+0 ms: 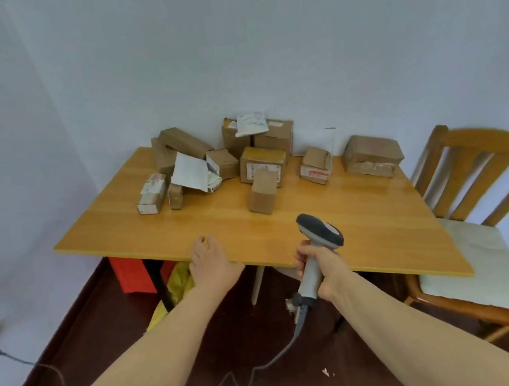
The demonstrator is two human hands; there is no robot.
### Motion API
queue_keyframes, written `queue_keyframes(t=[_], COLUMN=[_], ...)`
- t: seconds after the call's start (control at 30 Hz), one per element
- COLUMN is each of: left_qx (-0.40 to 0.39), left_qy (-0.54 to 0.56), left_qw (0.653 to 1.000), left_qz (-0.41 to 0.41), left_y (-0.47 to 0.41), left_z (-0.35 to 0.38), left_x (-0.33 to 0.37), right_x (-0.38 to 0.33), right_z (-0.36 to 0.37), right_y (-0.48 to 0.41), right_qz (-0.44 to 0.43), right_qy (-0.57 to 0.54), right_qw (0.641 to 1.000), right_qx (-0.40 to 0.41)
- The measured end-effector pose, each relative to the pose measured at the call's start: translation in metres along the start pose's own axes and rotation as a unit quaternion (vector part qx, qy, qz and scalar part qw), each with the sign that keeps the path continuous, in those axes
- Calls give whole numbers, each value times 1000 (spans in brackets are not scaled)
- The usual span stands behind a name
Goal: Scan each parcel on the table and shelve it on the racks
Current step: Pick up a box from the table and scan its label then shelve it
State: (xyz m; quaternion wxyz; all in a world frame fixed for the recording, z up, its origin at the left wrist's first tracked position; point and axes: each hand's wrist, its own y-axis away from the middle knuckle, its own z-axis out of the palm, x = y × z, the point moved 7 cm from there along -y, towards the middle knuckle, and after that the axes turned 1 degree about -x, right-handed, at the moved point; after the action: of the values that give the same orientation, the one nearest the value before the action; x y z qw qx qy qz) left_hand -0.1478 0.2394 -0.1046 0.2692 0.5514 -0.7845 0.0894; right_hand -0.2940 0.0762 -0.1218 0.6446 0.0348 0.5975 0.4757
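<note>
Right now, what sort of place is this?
Probably a plain room at home, used for parcel sorting, not a warehouse: cardboard parcels piled on a wooden table, a cushioned wooden chair beside it, a corded scanner in the right hand.

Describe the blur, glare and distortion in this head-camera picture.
Head view: wide-angle distortion tilts the wall corner; the chair is motion-smeared along its top rail; the table carries a soft sheen, no harsh glare; the scanner is fairly sharp; the parcels have labels too soft to read.

left hand [212,260]: forearm toward 1 o'clock, fingers loosely curled (holding nothing) | right hand [326,269]: forearm toward 11 o'clock, gripping barcode scanner [318,230] handle
</note>
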Motion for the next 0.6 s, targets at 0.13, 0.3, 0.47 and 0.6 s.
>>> queue_keyframes(t=[0.13,0.3,0.47,0.6], left_qx=[-43,-75,-72,-51], left_qy=[-9,12,21,15], left_qw=[999,997,997,998], left_qz=[9,12,5,-16], left_y=[-46,-95,-146,-192], left_z=[20,41,55,66], left_x=[21,42,65,91], right_x=[-14,-35,-58,-83], right_z=[-4,0,8,15], right_y=[-35,-84,-145,-199], right_qz=[11,19,44,62], right_qy=[-26,-13,-3,-2], right_qw=[999,999,998,998], right_qx=[34,46,43,22])
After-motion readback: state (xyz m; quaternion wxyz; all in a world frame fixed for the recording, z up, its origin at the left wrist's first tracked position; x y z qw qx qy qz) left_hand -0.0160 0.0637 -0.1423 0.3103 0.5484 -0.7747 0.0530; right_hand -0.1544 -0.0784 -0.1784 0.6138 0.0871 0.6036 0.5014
